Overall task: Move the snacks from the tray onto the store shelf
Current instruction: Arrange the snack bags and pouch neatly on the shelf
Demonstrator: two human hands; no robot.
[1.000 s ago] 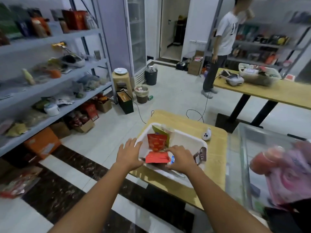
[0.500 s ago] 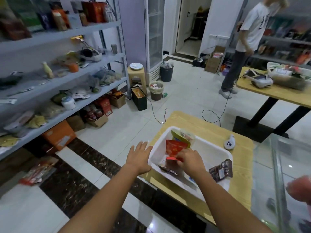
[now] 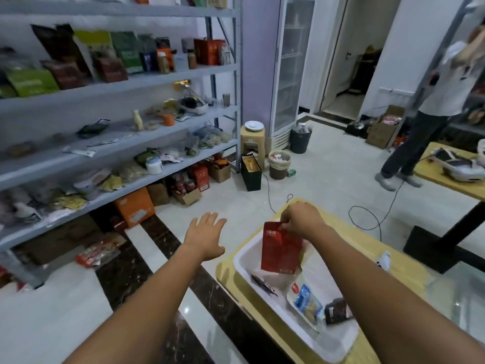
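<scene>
A white tray rests on a small wooden table at the lower right. My right hand pinches the top edge of a red snack pouch, which hangs above the tray's far end. Inside the tray lie a blue-and-white packet, a dark packet and a thin dark wrapper. My left hand hovers over the floor left of the tray, fingers spread and holding nothing. The grey store shelf with many goods fills the left side.
Boxes and packets sit on the floor under the shelf, including an orange box and a red packet. A cable trails across the tiles. A person stands at the far right beside another wooden table. Bins stand by a fridge.
My right hand has lifted the red pouch out of the tray. My left hand has left the tray's edge and moved left. The view has swung toward the shelf.
</scene>
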